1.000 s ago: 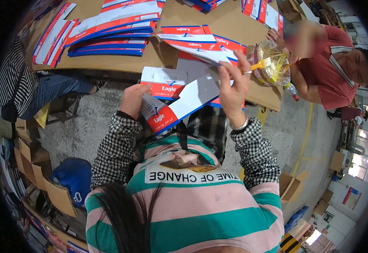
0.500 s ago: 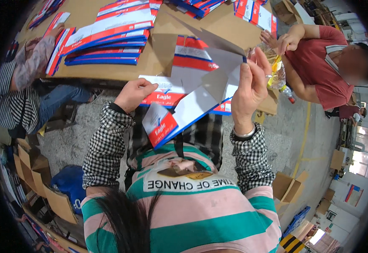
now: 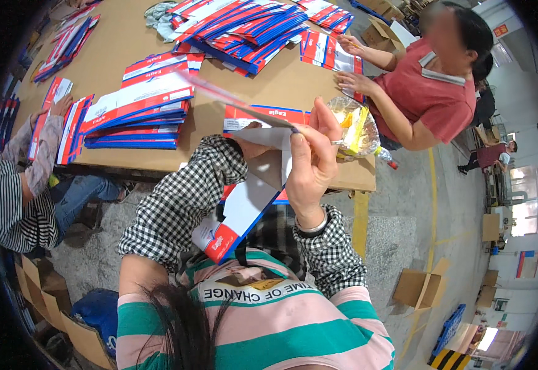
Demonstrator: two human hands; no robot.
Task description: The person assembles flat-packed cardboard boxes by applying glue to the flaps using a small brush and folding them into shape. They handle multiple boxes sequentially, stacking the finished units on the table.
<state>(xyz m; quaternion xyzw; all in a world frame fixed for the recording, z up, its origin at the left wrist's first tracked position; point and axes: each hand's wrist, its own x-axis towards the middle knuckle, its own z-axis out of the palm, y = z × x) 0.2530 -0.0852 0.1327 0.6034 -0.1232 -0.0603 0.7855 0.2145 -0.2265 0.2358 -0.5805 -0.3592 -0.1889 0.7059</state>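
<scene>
Sheet (image 3: pixel 251 111): raised above the near edge of the table (image 3: pixel 114 37), tilted, seen nearly edge-on; grey face toward the wearer, far end blurred. Right hand (image 3: pixel 313 161): grip pinched, thumb against fingers, on the sheet's near right corner. Left hand (image 3: pixel 254 144): below the sheet, fingers partly hidden; cannot tell whether its grip is closed on anything.

Beneath the hands: a 2nd piece, the blank (image 3: pixel 244 206), white with blue edge and red end, sloping past the table edge toward the lap. Just beyond the right hand: a red-and-white carton (image 3: pixel 284 115), flat on the table.

Left of the hands: stack (image 3: pixel 138 117) of flat red, white and blue cartons. Farther back: large pile (image 3: pixel 244 34) of the same, with a grey cloth (image 3: pixel 160 23) beside it.

Right: clear plastic bag (image 3: pixel 356 126) with yellow items, near the table corner; bottle (image 3: pixel 387 158) with red cap just beside it. Co-worker 1 (image 3: pixel 426 83), red shirt, at the right side, 1 hand on a carton. Co-worker 2 (image 3: pixel 19 206), striped top, at the left, 1 hand on flat cartons.

Floor, right: open cardboard box (image 3: pixel 418 288).
</scene>
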